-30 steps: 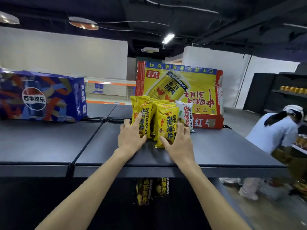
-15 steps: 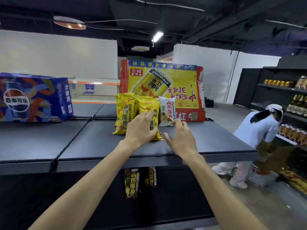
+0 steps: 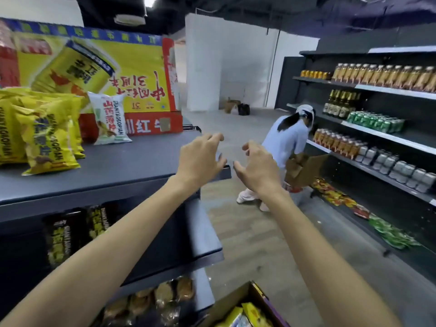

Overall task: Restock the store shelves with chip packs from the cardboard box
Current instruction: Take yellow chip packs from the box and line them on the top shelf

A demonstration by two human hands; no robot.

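Several yellow chip packs (image 3: 44, 131) stand on the dark shelf top (image 3: 122, 161) at the left, with a white chip pack (image 3: 109, 119) beside them. My left hand (image 3: 200, 159) hovers over the shelf's right end, fingers loosely spread, holding nothing. My right hand (image 3: 257, 166) floats just right of it over the aisle, also loose and holding nothing. The cardboard box (image 3: 245, 308) with yellow packs inside shows at the bottom edge.
A big yellow-and-red drink carton (image 3: 132, 74) stands behind the packs. Lower shelves hold dark packs (image 3: 61, 237) and brown snacks (image 3: 151, 300). A person in a light top (image 3: 283, 147) bends over a box by the stocked right shelving (image 3: 377, 138).
Both hands have let go of the yellow packs and pulled away to the right. The view has swung right, so the packs now sit at the left and the cardboard box appears below.
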